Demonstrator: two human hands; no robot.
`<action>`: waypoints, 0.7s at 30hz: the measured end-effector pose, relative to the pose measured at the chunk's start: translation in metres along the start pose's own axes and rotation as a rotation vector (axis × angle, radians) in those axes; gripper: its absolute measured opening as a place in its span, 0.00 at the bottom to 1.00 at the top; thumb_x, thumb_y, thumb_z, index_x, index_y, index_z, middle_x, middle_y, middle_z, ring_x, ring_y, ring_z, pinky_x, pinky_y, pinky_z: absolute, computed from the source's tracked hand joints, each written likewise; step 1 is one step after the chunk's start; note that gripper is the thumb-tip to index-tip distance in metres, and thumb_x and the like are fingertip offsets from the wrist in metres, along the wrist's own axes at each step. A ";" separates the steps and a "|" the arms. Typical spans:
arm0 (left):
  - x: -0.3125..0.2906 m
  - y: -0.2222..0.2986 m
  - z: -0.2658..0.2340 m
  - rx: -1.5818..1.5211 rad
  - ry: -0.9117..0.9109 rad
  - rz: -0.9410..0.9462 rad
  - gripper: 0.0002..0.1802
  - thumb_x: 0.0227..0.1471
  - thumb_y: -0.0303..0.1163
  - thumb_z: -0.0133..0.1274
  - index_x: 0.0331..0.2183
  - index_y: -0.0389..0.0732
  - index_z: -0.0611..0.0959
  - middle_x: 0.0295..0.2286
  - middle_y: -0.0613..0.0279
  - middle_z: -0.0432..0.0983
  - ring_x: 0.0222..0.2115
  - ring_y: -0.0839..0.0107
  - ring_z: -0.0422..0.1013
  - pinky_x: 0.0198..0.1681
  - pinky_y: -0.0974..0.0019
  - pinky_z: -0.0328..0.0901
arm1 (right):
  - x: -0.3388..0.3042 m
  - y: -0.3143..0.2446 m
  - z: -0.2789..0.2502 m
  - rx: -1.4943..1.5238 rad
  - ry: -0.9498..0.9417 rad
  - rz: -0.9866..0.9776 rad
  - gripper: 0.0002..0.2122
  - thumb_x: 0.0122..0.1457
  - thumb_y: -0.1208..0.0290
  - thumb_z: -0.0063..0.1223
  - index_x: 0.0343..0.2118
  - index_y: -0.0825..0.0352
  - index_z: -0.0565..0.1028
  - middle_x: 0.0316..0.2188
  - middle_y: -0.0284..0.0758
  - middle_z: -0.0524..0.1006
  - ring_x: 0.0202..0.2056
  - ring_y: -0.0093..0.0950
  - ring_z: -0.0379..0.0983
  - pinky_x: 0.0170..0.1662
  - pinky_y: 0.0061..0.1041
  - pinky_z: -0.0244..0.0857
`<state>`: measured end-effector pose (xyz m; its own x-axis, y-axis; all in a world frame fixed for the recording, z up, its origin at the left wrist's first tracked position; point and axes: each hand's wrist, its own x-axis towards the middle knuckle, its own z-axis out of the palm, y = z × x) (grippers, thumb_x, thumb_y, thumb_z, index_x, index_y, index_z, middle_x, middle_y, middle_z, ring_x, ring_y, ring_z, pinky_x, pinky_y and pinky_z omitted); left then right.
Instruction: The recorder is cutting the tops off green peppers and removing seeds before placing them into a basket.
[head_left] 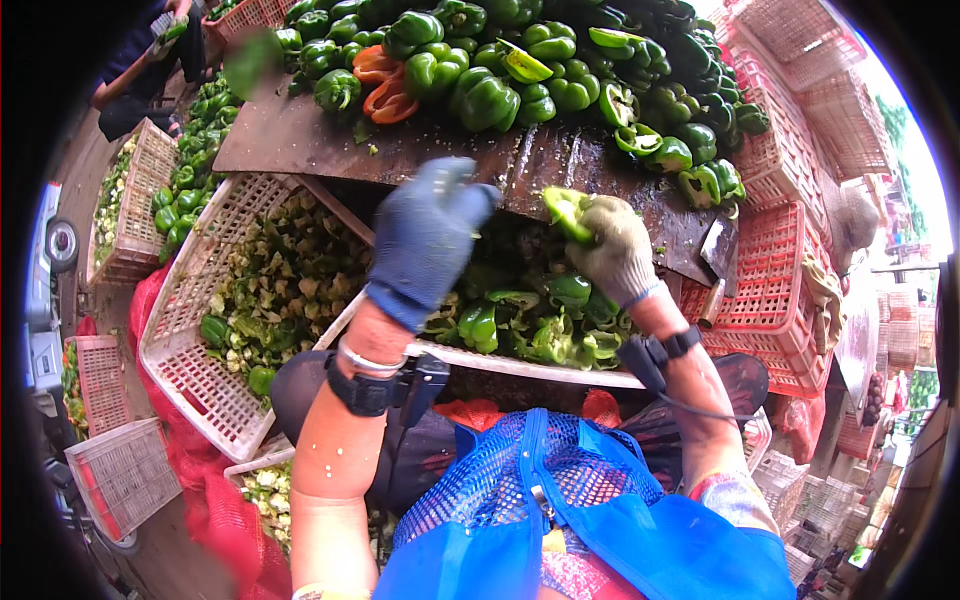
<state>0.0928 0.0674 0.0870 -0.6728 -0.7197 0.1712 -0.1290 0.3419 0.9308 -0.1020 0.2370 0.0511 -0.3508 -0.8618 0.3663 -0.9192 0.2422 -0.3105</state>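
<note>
My right hand (pixel 612 245), in a pale knit glove, is closed around a cut piece of green bell pepper (pixel 566 212) just over the near edge of a wet wooden board (pixel 330 140). Left of it, my left hand (pixel 425 240), in a blue glove, is raised with fingers bent and apart; I see nothing in it. Below both hands stands a pale crate (pixel 500 364) with cut green peppers (pixel 560 335) inside. A blurred green piece (pixel 253 65) shows at the board's upper left, apart from my hands.
Whole green peppers (pixel 485 100) and a split orange-red one (pixel 390 100) are heaped on the board. A broad-bladed knife (pixel 717 248) lies at its right edge. A tilted crate (pixel 185 330) of trimmings stands left; red crates (pixel 765 290) stack right. Another person (pixel 130 75) is at upper left.
</note>
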 end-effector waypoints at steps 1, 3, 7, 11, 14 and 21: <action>0.001 0.005 0.018 0.020 -0.094 -0.029 0.21 0.55 0.28 0.56 0.51 0.32 0.78 0.35 0.57 0.82 0.35 0.72 0.77 0.44 0.69 0.69 | -0.004 -0.004 -0.016 0.066 -0.001 -0.202 0.10 0.37 0.71 0.66 0.26 0.61 0.79 0.30 0.35 0.79 0.42 0.43 0.76 0.47 0.40 0.71; -0.003 -0.024 0.048 -0.126 -0.149 -0.100 0.26 0.55 0.30 0.56 0.54 0.31 0.74 0.38 0.54 0.80 0.35 0.70 0.77 0.38 0.69 0.73 | -0.002 -0.034 -0.028 -0.027 -0.168 -0.276 0.12 0.33 0.73 0.66 0.26 0.58 0.79 0.41 0.34 0.78 0.49 0.43 0.72 0.48 0.40 0.70; -0.015 0.030 0.054 -0.651 -0.372 -0.562 0.29 0.52 0.30 0.56 0.55 0.29 0.72 0.41 0.53 0.78 0.37 0.65 0.78 0.33 0.65 0.77 | -0.024 -0.050 -0.051 0.510 0.099 -0.031 0.23 0.43 0.80 0.62 0.46 0.62 0.73 0.52 0.42 0.71 0.54 0.44 0.69 0.56 0.41 0.67; -0.026 0.010 0.084 -0.478 -0.271 -0.156 0.29 0.47 0.27 0.58 0.53 0.29 0.75 0.40 0.43 0.80 0.39 0.58 0.79 0.45 0.62 0.72 | -0.047 -0.056 -0.041 1.787 0.263 0.777 0.25 0.57 0.73 0.53 0.59 0.68 0.65 0.50 0.39 0.73 0.48 0.33 0.74 0.52 0.36 0.72; -0.038 0.015 0.091 -0.043 -0.444 0.028 0.33 0.49 0.34 0.58 0.56 0.35 0.71 0.40 0.34 0.77 0.44 0.48 0.77 0.47 0.54 0.70 | -0.068 -0.027 -0.009 1.891 0.199 0.914 0.18 0.58 0.73 0.51 0.53 0.68 0.73 0.47 0.39 0.78 0.46 0.33 0.77 0.52 0.37 0.72; -0.057 0.002 0.096 0.651 -0.480 0.199 0.19 0.51 0.30 0.50 0.46 0.41 0.70 0.30 0.42 0.80 0.30 0.40 0.78 0.33 0.46 0.73 | -0.073 -0.060 -0.007 1.297 0.242 1.017 0.18 0.50 0.77 0.61 0.47 0.70 0.76 0.36 0.37 0.80 0.31 0.22 0.76 0.34 0.20 0.71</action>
<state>0.0610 0.1667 0.0487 -0.9461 -0.3234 0.0188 -0.2712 0.8223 0.5002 -0.0226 0.2880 0.0490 -0.8048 -0.4805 -0.3485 0.3917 0.0114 -0.9200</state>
